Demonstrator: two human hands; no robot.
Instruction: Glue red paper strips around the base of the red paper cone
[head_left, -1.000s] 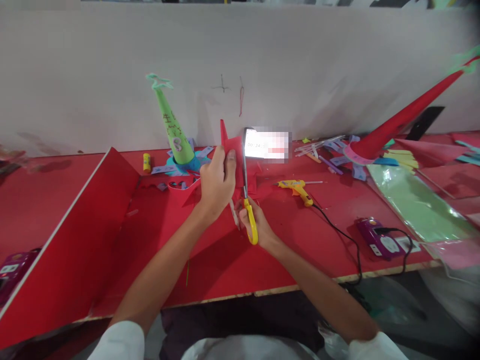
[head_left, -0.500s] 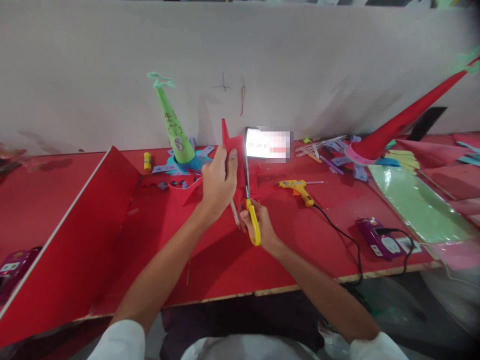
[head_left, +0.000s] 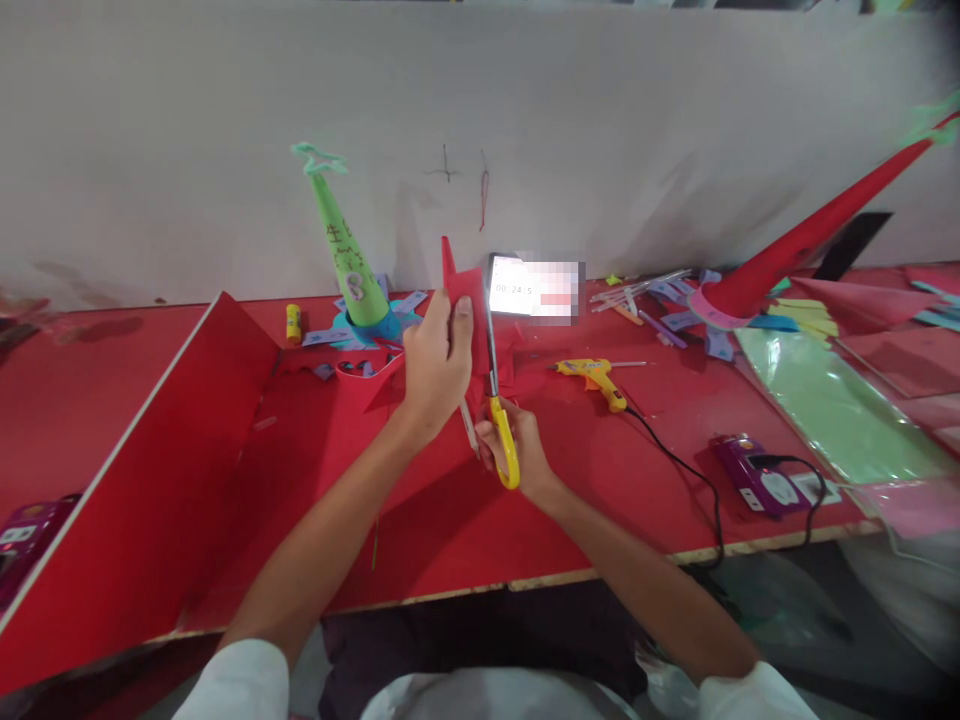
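Behind left hand (head_left: 435,375) pinching red paper (head_left: 465,290), right hand (head_left: 517,450) gripping scissors (head_left: 501,440), blades half-hidden

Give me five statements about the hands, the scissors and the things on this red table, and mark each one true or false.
1. The left hand holds up a piece of red paper. True.
2. The right hand grips scissors with blue handles. False: the handles are yellow.
3. The yellow glue gun lies on the table, right of the hands. True.
4. The green cone lies flat on its side. False: it stands upright near the wall.
5. The scissor blades point down at the table's near edge. False: they point up and away, alongside the red paper.
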